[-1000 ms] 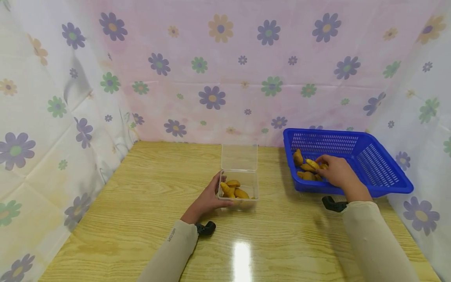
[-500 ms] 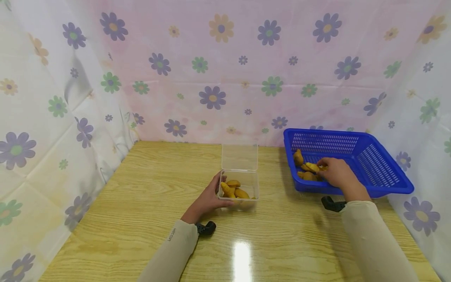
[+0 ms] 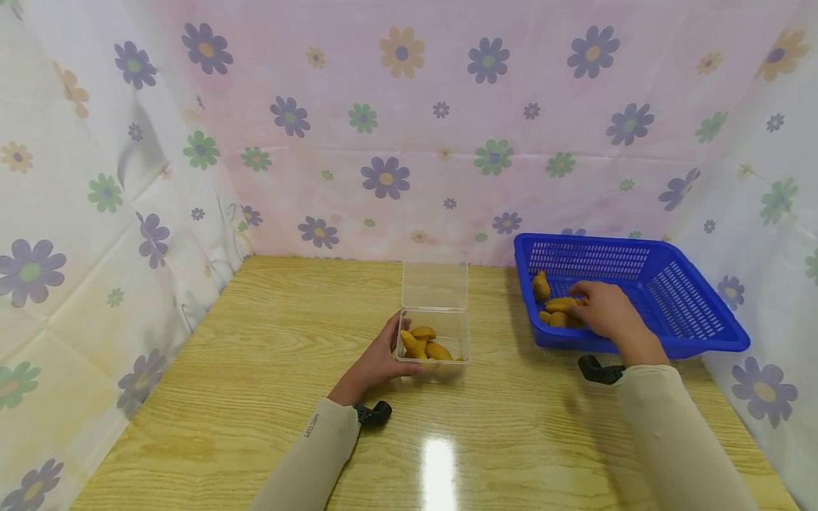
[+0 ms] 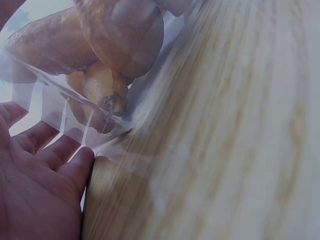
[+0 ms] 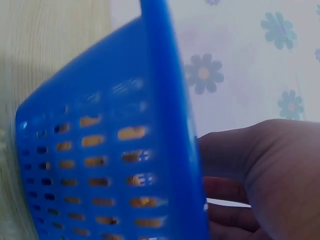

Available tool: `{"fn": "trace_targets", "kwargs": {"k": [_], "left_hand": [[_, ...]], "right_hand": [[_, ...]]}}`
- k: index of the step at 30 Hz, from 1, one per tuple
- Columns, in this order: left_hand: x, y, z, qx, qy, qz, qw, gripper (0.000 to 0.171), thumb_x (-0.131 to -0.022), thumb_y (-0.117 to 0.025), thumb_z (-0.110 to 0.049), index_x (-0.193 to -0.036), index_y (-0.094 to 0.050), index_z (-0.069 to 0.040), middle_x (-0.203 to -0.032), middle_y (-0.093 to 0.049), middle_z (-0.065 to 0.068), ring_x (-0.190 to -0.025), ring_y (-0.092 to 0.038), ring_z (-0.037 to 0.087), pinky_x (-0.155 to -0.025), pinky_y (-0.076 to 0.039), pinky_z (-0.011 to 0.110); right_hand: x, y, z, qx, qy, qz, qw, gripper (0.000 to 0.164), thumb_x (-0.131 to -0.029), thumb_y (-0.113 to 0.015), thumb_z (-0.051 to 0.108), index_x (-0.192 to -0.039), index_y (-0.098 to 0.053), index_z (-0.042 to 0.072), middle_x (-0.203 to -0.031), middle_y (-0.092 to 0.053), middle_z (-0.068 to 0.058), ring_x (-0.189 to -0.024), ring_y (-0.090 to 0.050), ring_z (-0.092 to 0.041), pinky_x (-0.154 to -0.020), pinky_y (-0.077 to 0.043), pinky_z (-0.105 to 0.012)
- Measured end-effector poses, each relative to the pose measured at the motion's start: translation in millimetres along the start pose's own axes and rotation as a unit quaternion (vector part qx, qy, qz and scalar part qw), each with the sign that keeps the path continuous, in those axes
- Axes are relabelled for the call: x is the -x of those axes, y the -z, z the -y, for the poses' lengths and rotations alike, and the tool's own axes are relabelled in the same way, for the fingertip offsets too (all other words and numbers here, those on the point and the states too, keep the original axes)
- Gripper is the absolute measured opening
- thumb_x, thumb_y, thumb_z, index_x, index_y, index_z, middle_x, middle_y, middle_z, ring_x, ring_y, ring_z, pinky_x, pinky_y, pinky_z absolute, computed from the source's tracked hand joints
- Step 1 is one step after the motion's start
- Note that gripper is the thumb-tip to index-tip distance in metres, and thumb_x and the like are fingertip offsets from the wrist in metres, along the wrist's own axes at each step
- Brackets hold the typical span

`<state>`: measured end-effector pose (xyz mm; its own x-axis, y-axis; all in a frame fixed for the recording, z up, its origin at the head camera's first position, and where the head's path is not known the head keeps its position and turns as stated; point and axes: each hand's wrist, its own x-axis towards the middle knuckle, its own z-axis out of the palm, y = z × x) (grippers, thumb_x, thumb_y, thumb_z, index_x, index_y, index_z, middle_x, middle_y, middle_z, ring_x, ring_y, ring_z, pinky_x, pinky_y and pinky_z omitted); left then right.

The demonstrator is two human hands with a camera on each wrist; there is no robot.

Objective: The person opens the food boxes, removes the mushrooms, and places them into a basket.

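Note:
A clear plastic box stands on the table, its hinged lid raised at the back. Several yellow-brown, lumpy, tapered pieces lie inside it. My left hand grips the box's left side, thumb along the front wall; the left wrist view shows the fingers against the clear wall. At the right, my right hand reaches into a blue basket, thumb and index finger around the end of a yellow-brown piece. The basket wall hides those fingertips in the right wrist view.
More yellow-brown pieces lie in the basket's left end. The wooden table runs back to a flowered cloth, which also hangs on both sides. Bare tabletop shows between box and basket.
My right hand has shifted slightly left inside the basket, and the piece at its fingertips, tilted up earlier, now lies flatter and lower. The left hand and box have stayed in place.

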<state>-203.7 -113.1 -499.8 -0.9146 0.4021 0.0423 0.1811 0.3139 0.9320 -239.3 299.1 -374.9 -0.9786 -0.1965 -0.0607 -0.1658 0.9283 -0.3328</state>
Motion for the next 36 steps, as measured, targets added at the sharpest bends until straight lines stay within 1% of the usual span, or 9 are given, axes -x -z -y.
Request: {"fn": "trace_targets", "kwargs": {"k": [9,15,22,24,27,29,30,34,36], "left_hand": [[0.4,0.2,-0.4,0.001,0.001,0.001,1.0000,0.116,-0.074,-0.083,-0.042,-0.157,-0.003,-0.030,-0.159,-0.024,0.008,-0.150,-0.018,0.026,-0.120,-0.019,0.051],[1.1,0.4,-2.9,0.001,0.007,0.000,1.0000,0.116,-0.074,-0.084,-0.042,-0.157,-0.004,-0.029,-0.159,-0.024,0.006,-0.149,-0.020,0.027,-0.119,-0.022,0.051],[1.4,-0.1,-3.7,0.000,0.006,0.002,1.0000,0.113,-0.077,-0.083,-0.036,-0.157,-0.003,-0.030,-0.159,-0.023,0.006,-0.151,-0.015,0.026,-0.120,-0.019,0.051],[1.3,0.3,-3.6,-0.002,0.007,0.005,1.0000,0.113,-0.078,-0.082,-0.034,-0.157,-0.002,-0.030,-0.159,-0.023,0.007,-0.151,-0.014,0.025,-0.121,-0.018,0.050],[1.1,1.1,-4.7,-0.007,0.011,0.015,0.9998,0.113,-0.080,-0.081,-0.030,-0.157,0.001,-0.026,-0.161,-0.020,0.010,-0.151,-0.012,0.025,-0.121,-0.017,0.049],[4.1,2.7,-13.5,-0.010,0.016,0.023,0.9995,0.113,-0.081,-0.080,-0.029,-0.157,0.003,-0.021,-0.161,-0.019,0.012,-0.151,-0.011,0.027,-0.121,-0.017,0.049],[4.0,2.5,-13.3,-0.010,0.016,0.022,0.9996,0.114,-0.080,-0.080,-0.031,-0.158,0.003,-0.021,-0.161,-0.019,0.011,-0.151,-0.012,0.027,-0.121,-0.017,0.049],[4.4,1.6,-12.3,-0.007,0.012,0.008,0.9999,0.115,-0.077,-0.082,-0.038,-0.157,-0.001,-0.026,-0.159,-0.023,0.008,-0.150,-0.017,0.027,-0.120,-0.020,0.049],[1.7,-0.1,-3.7,-0.005,0.006,-0.002,1.0000,0.115,-0.075,-0.083,-0.040,-0.157,-0.002,-0.031,-0.159,-0.024,0.005,-0.150,-0.018,0.026,-0.120,-0.020,0.050]], "right_hand": [[1.3,0.2,16.7,-0.008,0.011,-0.010,1.000,0.042,-0.099,-0.053,0.025,-0.132,-0.055,-0.001,-0.130,-0.057,-0.029,-0.116,-0.053,-0.048,-0.091,-0.046,-0.061],[3.4,1.2,26.7,-0.016,0.017,-0.014,1.000,0.039,-0.099,-0.055,0.024,-0.132,-0.057,0.002,-0.132,-0.055,-0.028,-0.119,-0.051,-0.049,-0.093,-0.045,-0.062],[4.9,2.2,41.0,-0.031,0.011,-0.003,0.999,0.040,-0.098,-0.053,0.021,-0.135,-0.055,0.004,-0.138,-0.050,-0.029,-0.123,-0.047,-0.050,-0.093,-0.044,-0.062],[6.3,2.2,45.2,-0.031,0.017,-0.005,0.999,0.040,-0.097,-0.053,0.019,-0.134,-0.055,0.003,-0.137,-0.050,-0.029,-0.122,-0.048,-0.050,-0.091,-0.045,-0.062],[8.3,1.8,51.5,-0.043,0.024,-0.007,0.999,0.038,-0.097,-0.054,0.019,-0.131,-0.057,0.004,-0.135,-0.051,-0.028,-0.118,-0.051,-0.048,-0.087,-0.047,-0.058],[9.6,1.3,55.5,-0.046,0.032,-0.009,0.998,0.037,-0.097,-0.057,0.020,-0.130,-0.059,0.004,-0.133,-0.053,-0.028,-0.112,-0.055,-0.045,-0.082,-0.049,-0.054],[9.9,0.5,57.2,-0.045,0.038,-0.012,0.998,0.036,-0.096,-0.058,0.020,-0.129,-0.059,0.004,-0.132,-0.054,-0.027,-0.109,-0.057,-0.044,-0.080,-0.050,-0.052],[9.9,-4.2,63.9,-0.028,0.058,-0.028,0.998,0.035,-0.095,-0.062,0.020,-0.126,-0.061,0.004,-0.126,-0.058,-0.026,-0.103,-0.061,-0.041,-0.077,-0.052,-0.050],[8.9,-7.6,67.0,-0.015,0.068,-0.036,0.997,0.035,-0.094,-0.064,0.019,-0.125,-0.062,0.003,-0.123,-0.060,-0.024,-0.104,-0.062,-0.040,-0.079,-0.052,-0.052]]}}
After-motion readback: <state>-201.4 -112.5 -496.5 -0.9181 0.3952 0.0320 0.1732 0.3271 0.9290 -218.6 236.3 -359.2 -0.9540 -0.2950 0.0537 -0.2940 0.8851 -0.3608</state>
